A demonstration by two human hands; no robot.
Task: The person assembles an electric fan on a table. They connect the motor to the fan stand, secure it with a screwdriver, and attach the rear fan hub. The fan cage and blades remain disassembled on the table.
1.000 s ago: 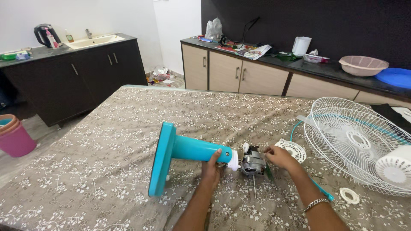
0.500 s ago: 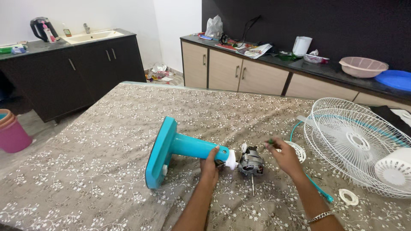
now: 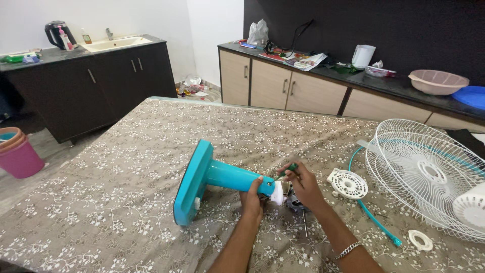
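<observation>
Nearest us, our left hand [image 3: 251,199] is clamped around the teal fan stand [image 3: 212,177], lying on its side on the table [image 3: 126,167]. Our right hand [image 3: 303,186] pinches a green-handled screwdriver [image 3: 286,171] at the stand's top, over the motor [image 3: 294,202]. Farther right, the wire guards [image 3: 429,172], white cover [image 3: 347,183] and ring [image 3: 420,239] already lie detached; we judge the motor remains.

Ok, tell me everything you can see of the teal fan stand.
The fan stand lies on its side on the patterned tablecloth: a flat teal base standing on edge at left, a round teal column running right to a white collar. It looks like smooth plastic. The left hand grips the column near the collar; the motor sits at that end.
</observation>
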